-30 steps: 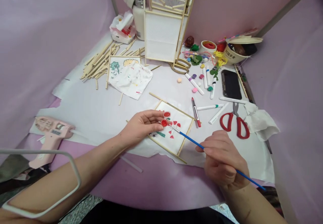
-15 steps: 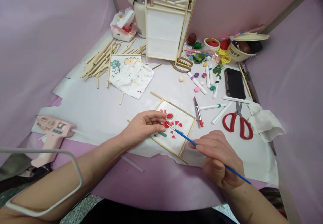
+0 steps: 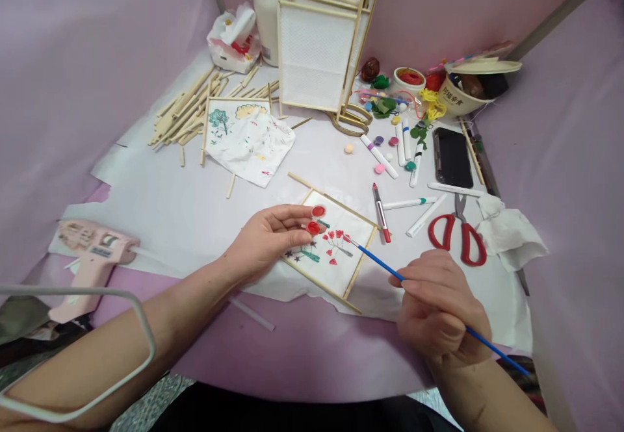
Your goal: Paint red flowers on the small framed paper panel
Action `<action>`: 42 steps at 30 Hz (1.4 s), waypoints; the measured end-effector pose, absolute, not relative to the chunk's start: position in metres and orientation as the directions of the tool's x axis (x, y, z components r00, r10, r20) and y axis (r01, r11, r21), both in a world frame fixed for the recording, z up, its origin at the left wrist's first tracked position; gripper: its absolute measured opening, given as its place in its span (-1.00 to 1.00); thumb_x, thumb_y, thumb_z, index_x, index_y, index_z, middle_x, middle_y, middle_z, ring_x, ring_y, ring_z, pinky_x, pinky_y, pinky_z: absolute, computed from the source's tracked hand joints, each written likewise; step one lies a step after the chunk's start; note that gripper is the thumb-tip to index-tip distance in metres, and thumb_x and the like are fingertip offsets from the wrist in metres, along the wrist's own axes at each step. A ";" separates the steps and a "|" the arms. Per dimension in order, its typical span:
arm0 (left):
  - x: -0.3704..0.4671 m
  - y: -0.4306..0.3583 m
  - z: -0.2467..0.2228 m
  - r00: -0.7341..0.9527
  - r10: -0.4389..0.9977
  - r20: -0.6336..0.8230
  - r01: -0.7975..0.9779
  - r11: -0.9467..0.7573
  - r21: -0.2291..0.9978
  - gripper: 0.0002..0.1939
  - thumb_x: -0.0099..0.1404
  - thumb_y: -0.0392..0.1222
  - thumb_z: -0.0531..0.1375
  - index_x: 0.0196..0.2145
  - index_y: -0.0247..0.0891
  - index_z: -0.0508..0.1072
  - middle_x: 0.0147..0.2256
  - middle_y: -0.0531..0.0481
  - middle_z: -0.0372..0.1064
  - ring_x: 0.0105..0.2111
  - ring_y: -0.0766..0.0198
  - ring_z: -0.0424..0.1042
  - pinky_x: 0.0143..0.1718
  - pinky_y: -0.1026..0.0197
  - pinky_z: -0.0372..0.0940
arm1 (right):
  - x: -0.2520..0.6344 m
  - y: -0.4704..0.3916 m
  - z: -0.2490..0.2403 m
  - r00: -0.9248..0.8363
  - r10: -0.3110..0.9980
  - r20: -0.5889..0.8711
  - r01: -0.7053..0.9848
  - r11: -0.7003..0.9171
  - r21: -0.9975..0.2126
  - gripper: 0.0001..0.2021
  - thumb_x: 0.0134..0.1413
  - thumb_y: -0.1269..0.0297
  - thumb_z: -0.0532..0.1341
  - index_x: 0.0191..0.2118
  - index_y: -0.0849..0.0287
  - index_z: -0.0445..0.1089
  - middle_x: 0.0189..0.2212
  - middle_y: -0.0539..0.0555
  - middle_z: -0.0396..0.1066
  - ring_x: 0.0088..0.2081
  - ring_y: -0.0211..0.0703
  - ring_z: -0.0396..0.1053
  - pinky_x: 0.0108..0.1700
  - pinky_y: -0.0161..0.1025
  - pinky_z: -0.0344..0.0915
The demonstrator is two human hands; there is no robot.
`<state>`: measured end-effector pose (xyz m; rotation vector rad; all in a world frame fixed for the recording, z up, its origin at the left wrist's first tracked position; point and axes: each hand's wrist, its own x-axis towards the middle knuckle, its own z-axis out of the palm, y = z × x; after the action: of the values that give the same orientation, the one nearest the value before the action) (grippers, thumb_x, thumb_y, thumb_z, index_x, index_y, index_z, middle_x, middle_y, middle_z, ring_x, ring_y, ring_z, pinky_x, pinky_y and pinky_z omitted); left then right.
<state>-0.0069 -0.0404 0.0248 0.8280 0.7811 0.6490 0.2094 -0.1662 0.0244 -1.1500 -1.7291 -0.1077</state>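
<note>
My left hand (image 3: 270, 237) pinches a small open paint pot (image 3: 313, 228) of red paint, its red-stained lid (image 3: 318, 211) standing up just behind. In my right hand (image 3: 441, 308) is a thin blue paintbrush (image 3: 380, 262), held like a pen. Its pale tip is over the right-hand red flowers; whether it touches the sheet I cannot tell. Beneath both hands lies a white panel (image 3: 336, 282) in a frame of wooden sticks, painted with red flowers, green strokes and small dark stars. Part of its left side is hidden by my left hand.
A pink glue gun (image 3: 92, 256) lies at left, near a pile of wooden sticks (image 3: 188, 114). A stick-and-paper lantern frame (image 3: 316, 55) stands behind. Markers (image 3: 381, 214), red-handled scissors (image 3: 458, 237), a phone (image 3: 453, 157) and crumpled tissue (image 3: 511, 230) lie at right.
The brush tip has left the red paint pot and moved right, over the flowers. My left hand with the pot has shifted slightly left and up.
</note>
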 end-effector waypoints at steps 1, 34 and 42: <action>-0.007 -0.040 0.025 0.552 0.764 -0.334 -0.226 0.523 0.822 -0.66 -0.03 -0.25 0.48 -0.23 -0.19 0.62 -0.30 -0.04 0.59 -0.25 0.24 0.56 -0.19 0.28 0.43 | 0.210 -0.165 0.025 -0.033 0.631 0.775 0.721 0.552 -0.419 -0.70 0.35 0.20 -0.09 -0.11 0.12 0.35 -0.44 0.07 0.45 -0.45 -0.10 0.41 -0.38 -0.08 0.26; -0.010 -0.035 0.020 0.601 0.706 -0.374 -0.248 0.610 0.753 -0.66 0.02 -0.24 0.45 -0.19 -0.21 0.60 -0.30 -0.05 0.60 -0.17 0.10 0.56 -0.06 0.12 0.41 | 0.199 -0.143 0.028 -0.166 0.751 0.639 0.760 0.510 -0.402 -0.81 0.24 0.43 0.00 -0.19 0.19 0.36 -0.45 0.09 0.44 -0.40 -0.12 0.38 -0.35 -0.14 0.22; -0.010 -0.035 0.019 0.600 0.708 -0.374 -0.231 0.600 0.766 -0.64 0.02 -0.20 0.45 -0.17 -0.22 0.59 -0.28 -0.08 0.59 -0.17 0.07 0.56 -0.05 0.06 0.40 | 0.198 -0.144 0.029 -0.147 0.765 0.627 0.759 0.494 -0.424 -0.80 0.26 0.42 0.00 -0.20 0.18 0.36 -0.46 0.08 0.44 -0.40 -0.12 0.37 -0.34 -0.14 0.22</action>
<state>-0.0097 -0.0347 0.0189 0.7332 0.7338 0.6046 0.1981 -0.1438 0.0286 -1.2627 -1.9013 0.0092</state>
